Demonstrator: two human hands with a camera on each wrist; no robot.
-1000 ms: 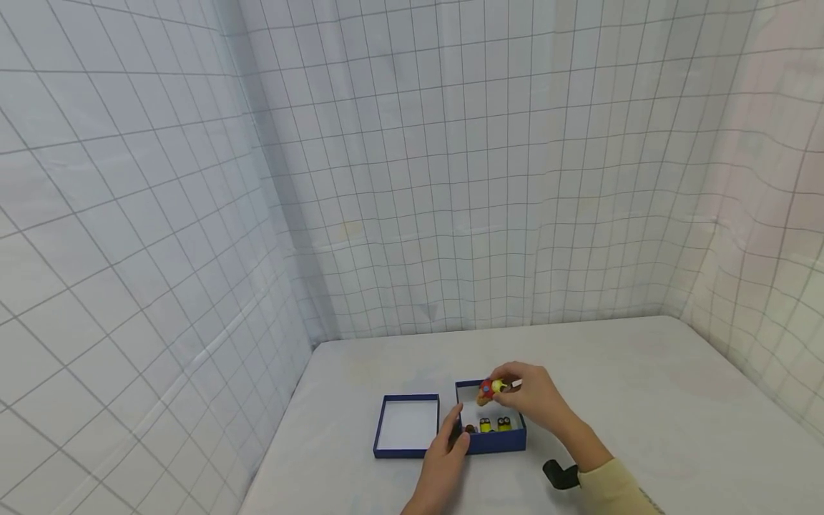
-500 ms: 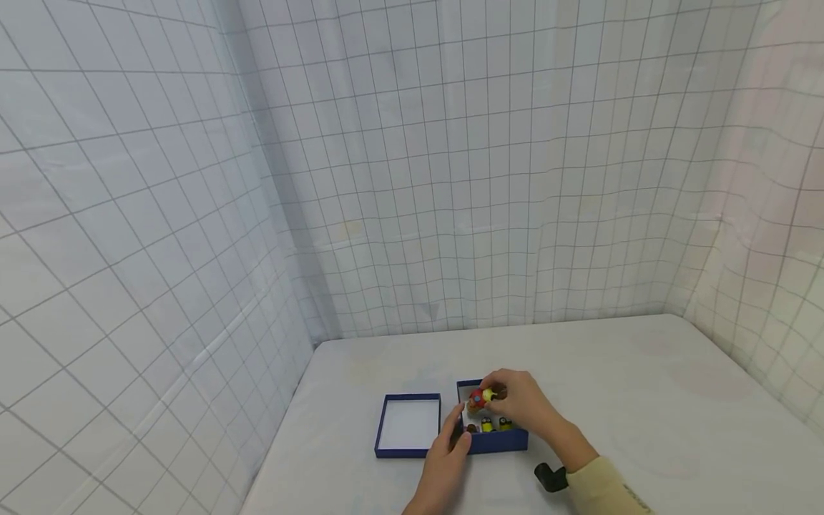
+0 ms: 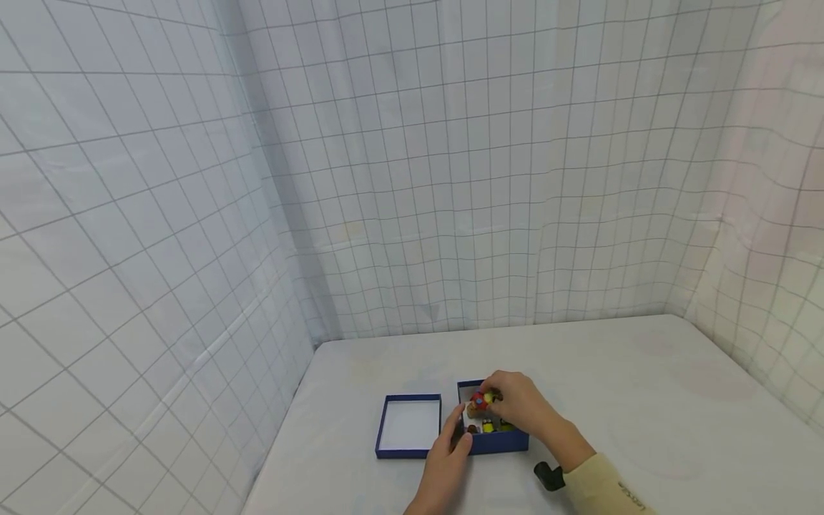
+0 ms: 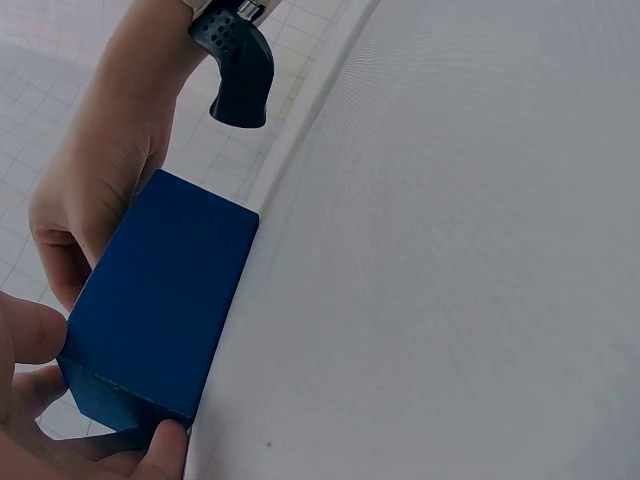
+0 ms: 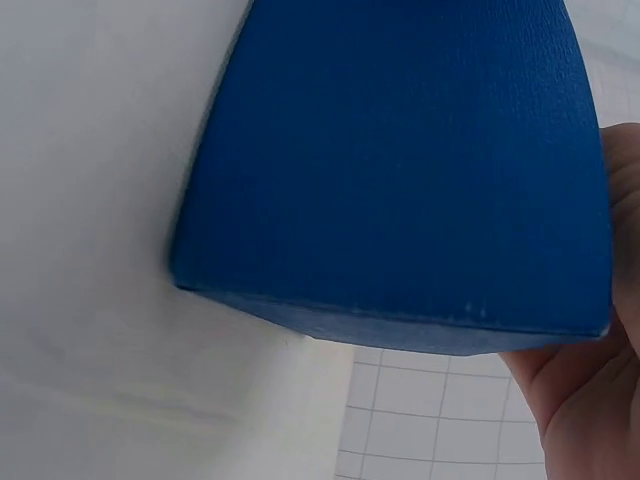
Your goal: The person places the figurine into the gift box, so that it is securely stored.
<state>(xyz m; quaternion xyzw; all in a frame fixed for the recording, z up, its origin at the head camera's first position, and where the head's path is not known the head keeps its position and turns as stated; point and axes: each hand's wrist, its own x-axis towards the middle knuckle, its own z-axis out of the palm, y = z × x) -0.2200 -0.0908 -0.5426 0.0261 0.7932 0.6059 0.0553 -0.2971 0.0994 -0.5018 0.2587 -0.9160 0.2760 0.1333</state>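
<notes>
A blue open box (image 3: 498, 443) with a pale inside holds several small figures. Yellow ones with goggle-like eyes, such as this yellow figure (image 3: 487, 425), stand along its near wall beside a small brown item (image 3: 473, 429). My left hand (image 3: 444, 461) grips the box's left end, its fingers (image 4: 168, 445) bent around the blue wall (image 4: 170, 290). Over the inside of the box, my right hand (image 3: 521, 404) pinches a red and yellow toy figure (image 3: 480, 402) with a tan part; the fingers partly cover it. In the right wrist view the box's outer wall (image 5: 400, 170) hides the held figure.
A shallow blue-rimmed tray or lid (image 3: 408, 453) with a white inside lies left of the box. Both are on a white-covered table (image 3: 611, 386). Grid-patterned white curtains (image 3: 418, 179) enclose the back and sides. A black device (image 3: 549, 476) sits at my right wrist.
My right hand has moved left and lowered the red and yellow figure into the left part of the box. The left hand stays at the box's left end.
</notes>
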